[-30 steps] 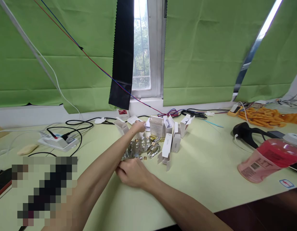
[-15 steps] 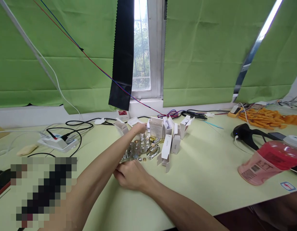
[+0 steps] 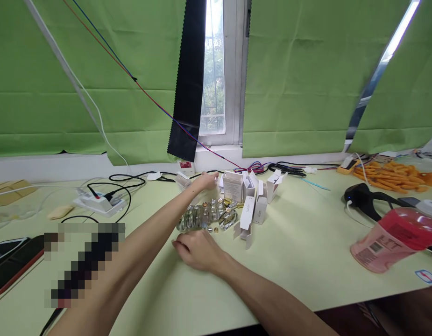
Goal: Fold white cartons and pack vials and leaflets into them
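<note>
Glass bottles [image 3: 205, 215], small and clear with gold caps, stand crowded together near the middle of the pale green surface [image 3: 307, 252], just behind the right hand [image 3: 198, 249]. Off to the left a phone [image 3: 12, 263] lies at the edge, half cut off, next to a blurred-out patch that hides whatever sits there; beyond it a white power strip [image 3: 96, 203] trails black cables. The left hand [image 3: 206, 180] reaches far across to the back of the surface, fingers curled at something white by the little boxes [image 3: 249, 198], though I cannot tell whether it grips anything, since the fingertips are small and turned away. The right hand rests palm down with loosely bent fingers, holding nothing that I can see, its fingertips just short of the nearest bottles. To the right stand several open white boxes, one tall flap leaning forward, then a black headset [image 3: 364, 200], a pile of orange bits [image 3: 387, 173] and a tilted pink bottle [image 3: 391, 240]. The left forearm passes close beside the cluster, so a careless pull back could sweep bottles over or send the loose gold caps [image 3: 213, 229] rolling. How many bottles there are is hard to count; the glass blurs together.
</note>
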`<state>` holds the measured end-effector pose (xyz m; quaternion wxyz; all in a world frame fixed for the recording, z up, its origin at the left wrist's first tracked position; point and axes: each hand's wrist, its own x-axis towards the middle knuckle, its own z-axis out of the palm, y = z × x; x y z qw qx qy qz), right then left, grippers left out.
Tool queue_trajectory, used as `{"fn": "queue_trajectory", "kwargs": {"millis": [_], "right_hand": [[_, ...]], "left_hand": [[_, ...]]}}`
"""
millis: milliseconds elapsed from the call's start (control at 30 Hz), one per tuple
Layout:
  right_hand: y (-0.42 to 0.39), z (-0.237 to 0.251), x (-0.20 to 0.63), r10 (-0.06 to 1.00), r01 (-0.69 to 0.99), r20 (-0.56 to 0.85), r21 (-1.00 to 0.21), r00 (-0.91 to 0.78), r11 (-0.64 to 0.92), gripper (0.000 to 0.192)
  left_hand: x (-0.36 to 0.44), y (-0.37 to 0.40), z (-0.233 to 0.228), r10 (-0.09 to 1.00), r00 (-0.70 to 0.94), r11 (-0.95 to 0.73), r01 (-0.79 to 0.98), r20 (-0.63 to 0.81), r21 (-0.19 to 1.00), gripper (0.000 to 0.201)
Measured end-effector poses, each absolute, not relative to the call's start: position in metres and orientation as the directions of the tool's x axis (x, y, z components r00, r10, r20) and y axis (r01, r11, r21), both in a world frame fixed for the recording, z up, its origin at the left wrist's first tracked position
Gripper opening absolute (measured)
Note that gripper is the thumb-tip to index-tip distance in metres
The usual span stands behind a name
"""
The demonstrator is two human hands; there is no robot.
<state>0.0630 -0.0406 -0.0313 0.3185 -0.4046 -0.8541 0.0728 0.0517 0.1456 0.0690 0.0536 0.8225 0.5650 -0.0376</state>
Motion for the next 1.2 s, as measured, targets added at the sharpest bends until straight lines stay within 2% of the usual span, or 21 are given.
{"fn": "queue_trajectory", "kwargs": {"millis": [200,367,500,567,633,700,800,900,1000,1200], "right_hand": [[-0.039,-0.033,0.063,0.756,0.622,0.494,-0.446,-0.428,0.644,0.031],[-0.041,-0.031,0.064,0.765,0.603,0.494,-0.481,-0.413,0.636,0.032],[-0.041,-0.03,0.066,0.749,0.565,0.546,-0.505,-0.376,0.652,0.034],[-0.039,-0.031,0.068,0.726,0.536,0.597,-0.511,-0.34,0.672,0.032],[-0.036,-0.032,0.069,0.68,0.492,0.678,-0.506,-0.281,0.708,0.028],[-0.033,-0.034,0.07,0.62,0.458,0.765,-0.494,-0.176,0.739,0.027],[-0.03,-0.034,0.072,0.594,0.465,0.802,-0.502,-0.065,0.729,0.029],[-0.027,-0.032,0.077,0.583,0.466,0.811,-0.533,0.044,0.707,0.03],[-0.026,-0.029,0.081,0.573,0.391,0.801,-0.589,0.172,0.707,0.025],[-0.03,-0.021,0.086,0.716,0.212,0.647,-0.762,0.261,0.612,0.03]], "left_hand": [[0.052,0.128,0.094,0.944,0.319,-0.312,0.946,-0.083,0.083,0.055],[0.048,0.105,0.114,0.951,0.301,-0.308,0.94,0.063,0.147,0.053],[0.032,0.079,0.125,0.932,0.294,-0.333,0.924,0.21,0.186,0.054],[0.02,0.062,0.125,0.85,0.334,-0.461,0.846,0.407,0.268,0.048],[0.007,0.045,0.12,0.745,0.352,-0.583,0.756,0.567,0.297,0.043],[-0.006,0.028,0.11,0.669,0.345,-0.658,0.688,0.659,0.308,0.043],[-0.022,0.009,0.088,0.619,0.252,-0.707,0.591,0.744,0.388,0.046],[-0.032,0.001,0.064,0.625,0.113,-0.719,0.468,0.772,0.514,0.053],[-0.036,-0.001,0.043,0.622,0.016,-0.726,0.386,0.783,0.569,0.056],[-0.034,0.001,0.008,0.665,-0.034,-0.695,0.338,0.746,0.635,0.052]]}}
